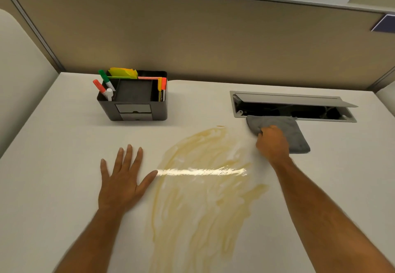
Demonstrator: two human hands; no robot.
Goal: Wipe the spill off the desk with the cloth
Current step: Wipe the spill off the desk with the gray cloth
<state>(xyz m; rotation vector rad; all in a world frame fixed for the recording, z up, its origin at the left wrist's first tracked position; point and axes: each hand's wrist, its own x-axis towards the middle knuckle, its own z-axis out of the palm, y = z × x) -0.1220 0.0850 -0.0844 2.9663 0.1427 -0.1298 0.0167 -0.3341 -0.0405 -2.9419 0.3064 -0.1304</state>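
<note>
A wide, smeared yellowish-brown spill (205, 189) covers the middle of the white desk (53, 148), running from near the cable hatch down to the near edge. A folded grey cloth (286, 129) lies at the spill's upper right, just in front of the hatch. My right hand (272, 143) is closed on the cloth's left part and presses it onto the desk. My left hand (124, 176) lies flat on the desk left of the spill, fingers spread, thumb tip at the spill's edge, holding nothing.
A dark desk organiser (134, 101) with markers and sticky notes stands at the back left. An open cable hatch (292, 106) with a raised lid sits in the desk at the back right. A beige partition wall (213, 43) closes the far edge.
</note>
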